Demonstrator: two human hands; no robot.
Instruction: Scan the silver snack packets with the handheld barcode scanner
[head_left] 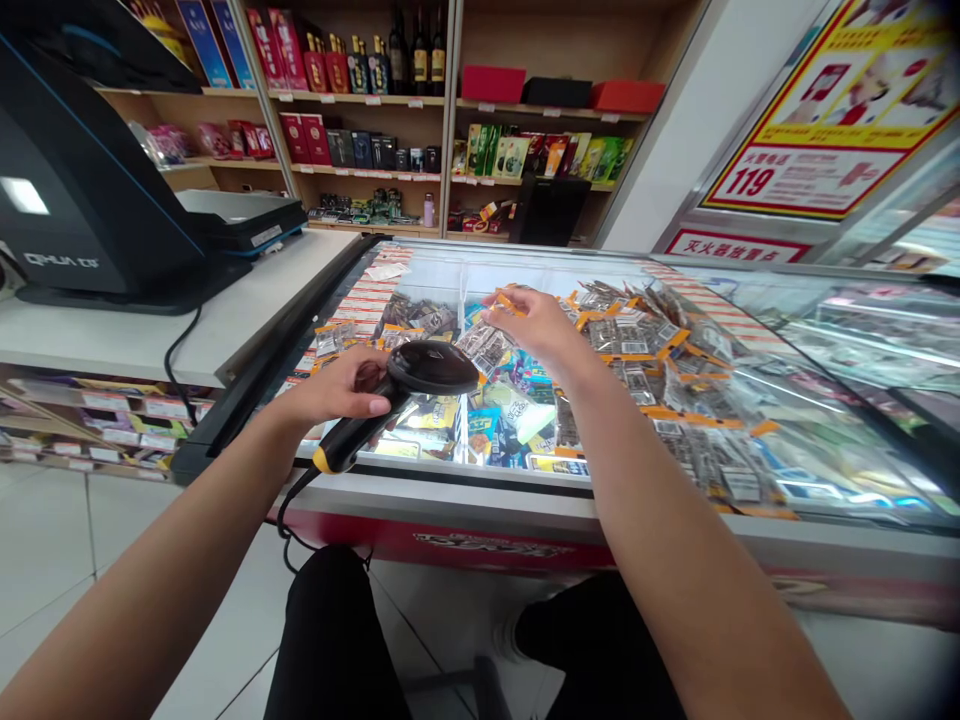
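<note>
Maybe I'm partway: packets [634,335] both sides.
My left grip [339,385] holds a barcode scanner [431,367], my right grip [538,325] one orange-topped packet [491,347].

A fire-safety poster [825,120] is showing "火警电话 119". The red-bordered sign [739,246] beneath is reading "灭火器放置点". The checkout terminal [105,190] is bearing "QIHUA".

The person wore plain black trousers [334,640], the cloth matte and dark enough to hide most folds, covering both thighs and rounding smoothly over the knees. The left forearm [187,530] and right forearm [675,520] were bare as far up as they showed. The left hand [346,385] and right hand [534,318] were bare too, the left thumbnail short.
</note>
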